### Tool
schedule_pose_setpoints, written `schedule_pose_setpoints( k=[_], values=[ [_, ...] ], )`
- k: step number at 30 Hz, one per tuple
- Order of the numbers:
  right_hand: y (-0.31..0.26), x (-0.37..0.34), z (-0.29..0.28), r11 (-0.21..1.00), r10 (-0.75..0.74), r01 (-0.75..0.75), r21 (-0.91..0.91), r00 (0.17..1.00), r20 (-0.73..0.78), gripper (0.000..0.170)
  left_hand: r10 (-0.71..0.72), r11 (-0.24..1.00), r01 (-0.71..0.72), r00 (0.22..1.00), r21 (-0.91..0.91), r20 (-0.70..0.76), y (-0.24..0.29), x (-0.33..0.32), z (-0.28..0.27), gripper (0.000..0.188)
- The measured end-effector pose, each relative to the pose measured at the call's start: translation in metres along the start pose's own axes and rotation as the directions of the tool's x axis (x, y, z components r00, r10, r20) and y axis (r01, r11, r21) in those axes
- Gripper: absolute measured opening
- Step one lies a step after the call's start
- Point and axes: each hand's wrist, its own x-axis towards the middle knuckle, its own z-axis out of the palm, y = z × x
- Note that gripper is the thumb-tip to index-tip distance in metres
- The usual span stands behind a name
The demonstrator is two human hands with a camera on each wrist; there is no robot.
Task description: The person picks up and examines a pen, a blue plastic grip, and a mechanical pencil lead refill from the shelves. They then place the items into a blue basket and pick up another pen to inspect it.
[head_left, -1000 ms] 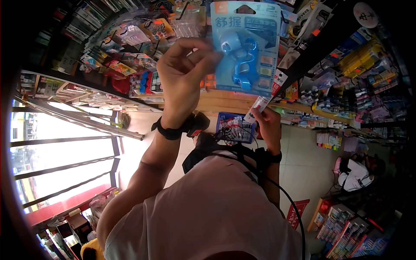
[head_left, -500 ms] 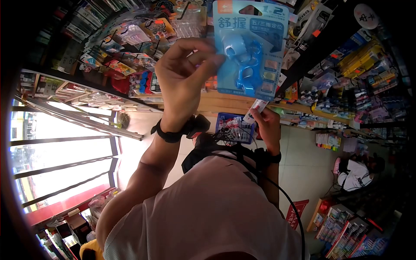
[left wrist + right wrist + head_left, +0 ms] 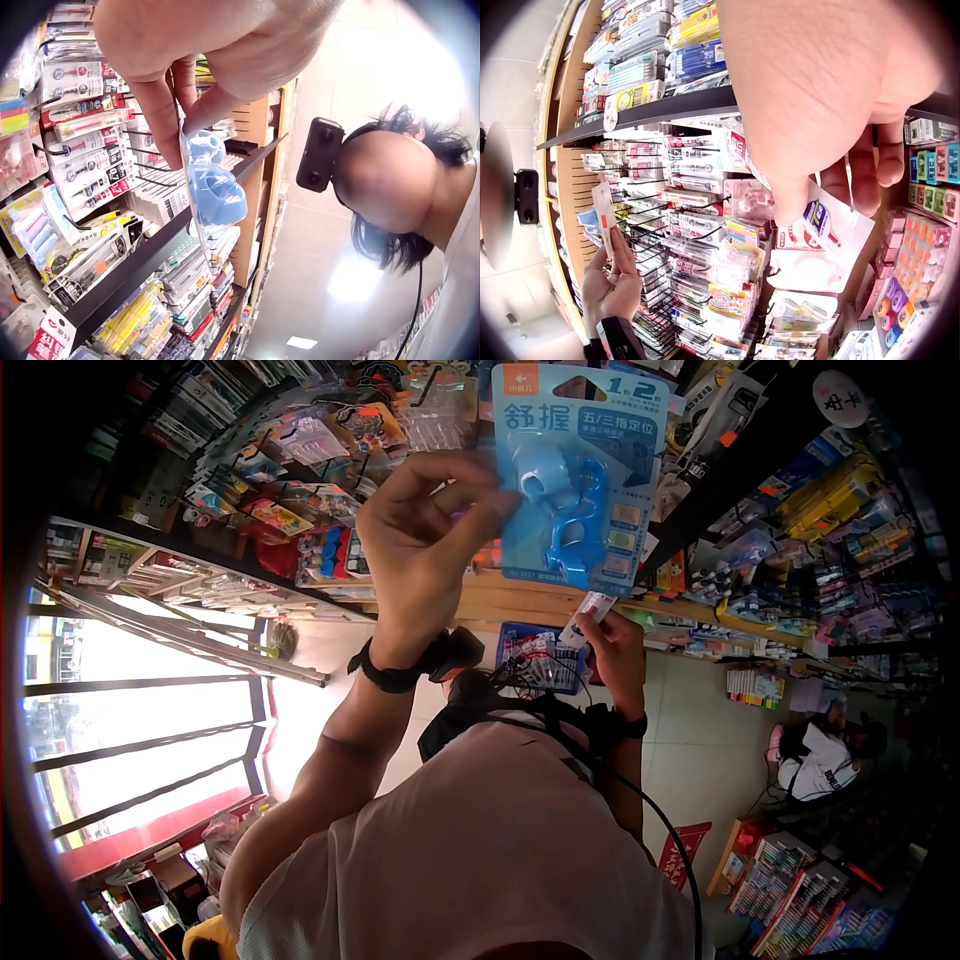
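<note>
In the head view my left hand [image 3: 420, 550] pinches the left edge of a light-blue blister pack of pencil grips [image 3: 628, 470], held upright in front of the shelves. Blue moulded grips [image 3: 217, 196] show under its clear plastic in the left wrist view, where the card is seen nearly edge-on. Lower and to the right, my right hand [image 3: 618, 655] pinches a small white packet [image 3: 588, 618] between thumb and fingers. Red and blue print marks that packet [image 3: 847, 251] in the right wrist view; the palm covers part of it.
Racks of hanging stationery packs [image 3: 697, 225] fill the front, split by a dark shelf rail [image 3: 135, 270]. A blue basket [image 3: 503, 648] of packets stands below the hands. A person in a white top [image 3: 822, 765] is low at the right. A cable [image 3: 665, 810] runs down my side.
The blister pack has shifted slightly right and down and tilted a little; glare has left its print, which reads more sharply. My right hand and its packet have barely moved.
</note>
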Motion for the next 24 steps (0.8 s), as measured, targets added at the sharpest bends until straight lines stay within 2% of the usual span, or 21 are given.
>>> schedule_pose_setpoints(
  k=[10, 13, 16, 18, 20, 24],
  values=[
    [-0.0012, -0.0012, -0.0025, 0.999, 0.02, -0.019, -0.031, 0.999, 0.028, 0.025, 0.037, 0.999, -0.038, 0.999, 0.036, 0.003, -0.0022, -0.0006, -0.0021, 0.019],
    [-0.0004, -0.0013, -0.0022, 0.998, 0.028, -0.026, -0.052, 0.999, 0.031, 0.025, 0.01, 0.998, -0.01, 1.0, 0.061, 0.0, -0.0016, -0.0021, -0.0029, 0.019],
    [0.0019, -0.0019, -0.0015, 1.0, 0.007, -0.008, 0.015, 1.0, 0.023, 0.025, 0.031, 0.999, -0.031, 1.0, 0.045, 0.0, -0.0032, -0.0024, -0.0022, 0.019],
    [-0.0015, -0.0026, -0.0028, 0.998, 0.036, -0.034, -0.046, 0.999, 0.034, 0.025, 0.035, 0.998, -0.036, 0.999, 0.044, 0.005, -0.0047, -0.0022, -0.0032, 0.019],
    [-0.001, -0.0028, -0.0017, 0.999, 0.022, -0.021, -0.031, 0.999, 0.031, 0.025, 0.039, 0.998, -0.04, 0.999, 0.044, 0.009, -0.0056, -0.0027, -0.004, 0.019],
    [-0.0042, -0.0034, -0.002, 0.997, 0.02, -0.017, -0.069, 0.999, 0.034, 0.026, -0.043, 0.999, 0.044, 0.999, -0.011, 0.008, -0.0074, -0.0039, -0.0065, 0.018]
  ],
)
